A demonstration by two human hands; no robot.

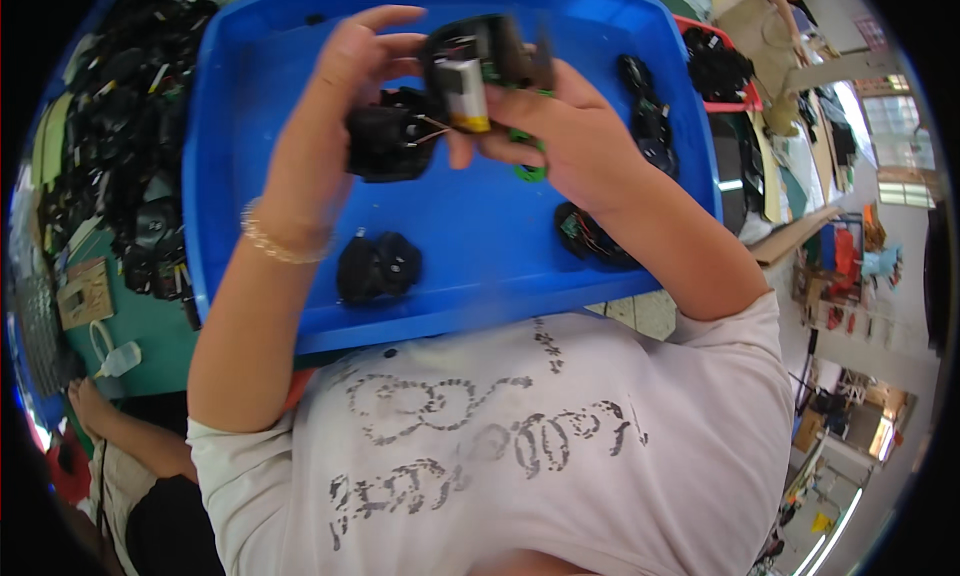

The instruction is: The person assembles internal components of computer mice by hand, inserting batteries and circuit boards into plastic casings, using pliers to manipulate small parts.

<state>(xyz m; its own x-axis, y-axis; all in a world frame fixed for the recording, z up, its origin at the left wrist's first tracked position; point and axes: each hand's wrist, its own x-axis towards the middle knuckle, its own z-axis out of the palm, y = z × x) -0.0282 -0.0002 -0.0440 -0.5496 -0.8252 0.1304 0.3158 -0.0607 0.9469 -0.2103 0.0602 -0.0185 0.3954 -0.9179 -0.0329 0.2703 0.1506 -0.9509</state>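
Over the blue tray [455, 316], my left hand [345, 81] curls around an opened black electronic device [392, 141], thumb and fingers along its side. Thin wires run from it toward a silver pouch battery [462, 86] with a yellow end, set against another black casing part [445, 41]. My right hand [575, 126] is closed around a green-handled tool [528, 156], probably scissors or snips; its grey metal end looks blurred. The right fingertips meet the battery's lower end. How much each hand supports the casing is partly hidden.
Inside the tray lie a black device [380, 266] near the front, opened units with wires [590, 236] at right, and more black parts [648, 111]. A large heap of black devices [120, 106] covers the left table. A red bin [720, 66] stands right; another person's hand [92, 408] is lower left.
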